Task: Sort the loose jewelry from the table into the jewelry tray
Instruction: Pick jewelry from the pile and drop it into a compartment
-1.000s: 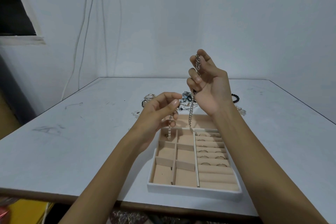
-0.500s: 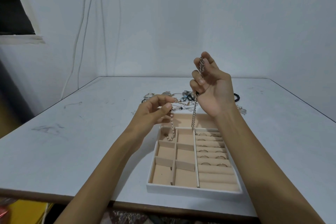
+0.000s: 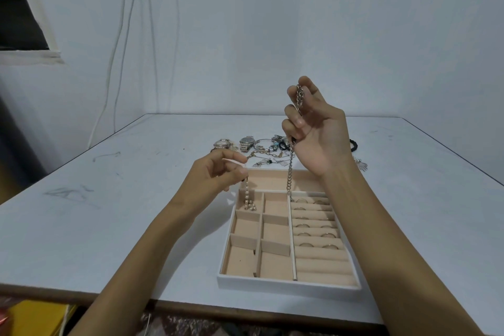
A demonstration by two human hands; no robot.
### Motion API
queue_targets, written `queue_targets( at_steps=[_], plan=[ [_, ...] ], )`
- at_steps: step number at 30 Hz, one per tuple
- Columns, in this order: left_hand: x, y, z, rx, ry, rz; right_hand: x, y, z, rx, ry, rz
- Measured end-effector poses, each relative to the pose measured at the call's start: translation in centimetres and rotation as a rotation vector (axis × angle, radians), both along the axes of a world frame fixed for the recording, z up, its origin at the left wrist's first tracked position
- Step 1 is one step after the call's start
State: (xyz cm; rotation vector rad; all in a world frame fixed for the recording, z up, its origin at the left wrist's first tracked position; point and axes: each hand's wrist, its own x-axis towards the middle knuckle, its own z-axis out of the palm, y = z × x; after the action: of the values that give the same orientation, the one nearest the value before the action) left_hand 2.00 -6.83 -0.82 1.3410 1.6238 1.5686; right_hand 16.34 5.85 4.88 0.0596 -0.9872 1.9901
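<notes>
A white jewelry tray (image 3: 286, 285) with beige compartments sits near the table's front edge; several rings (image 3: 313, 226) rest in its right-hand rolls. My right hand (image 3: 316, 133) is raised above the tray's back, closed on a silver link chain (image 3: 290, 172) that hangs down to the tray. My left hand (image 3: 218, 174) pinches a beaded chain (image 3: 247, 196) whose lower end lies coiled in the back-left compartment. Loose jewelry (image 3: 267, 150) lies on the table behind the tray.
Two watches (image 3: 234, 143) lie at the left of the loose pile, and a black band (image 3: 354, 144) and a small charm (image 3: 361, 165) sit behind my right wrist. The white table (image 3: 109, 213) meets a wall with hanging cables (image 3: 120, 35).
My left hand has moved left and lowered the beaded chain, so its end now rests in the back-left compartment. The right hand stays raised with the link chain.
</notes>
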Motion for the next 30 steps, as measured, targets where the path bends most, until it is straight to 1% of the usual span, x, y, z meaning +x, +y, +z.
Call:
queue_targets(
  at_steps=[4,14,18,20,23,25,30],
  plan=[
    [0.3,0.2,-0.3,-0.063,0.100,-0.008,-0.1,-0.1,0.0,-0.001,-0.006,-0.008],
    [0.4,0.8,-1.2,-0.064,0.344,0.082,-0.2,-0.4,0.0,-0.015,0.011,0.016],
    [0.3,0.7,-1.8,-0.096,0.369,0.056,-0.5,-0.7,0.3,-0.013,0.038,0.039],
    [0.4,0.7,-1.8,-0.089,0.356,0.071,-0.6,-0.8,0.5,-0.002,0.054,0.047],
    [0.2,0.6,-1.7,-0.063,0.396,0.124,-0.9,-0.9,0.8,-0.007,0.090,0.072],
    [0.3,0.4,-1.7,-0.053,0.402,0.114,-1.0,-1.0,0.9,-0.012,0.104,0.087],
    [1.2,-0.3,-1.9,-0.050,0.392,0.060,-1.3,-1.4,0.6,0.001,0.072,0.098]
  ],
)
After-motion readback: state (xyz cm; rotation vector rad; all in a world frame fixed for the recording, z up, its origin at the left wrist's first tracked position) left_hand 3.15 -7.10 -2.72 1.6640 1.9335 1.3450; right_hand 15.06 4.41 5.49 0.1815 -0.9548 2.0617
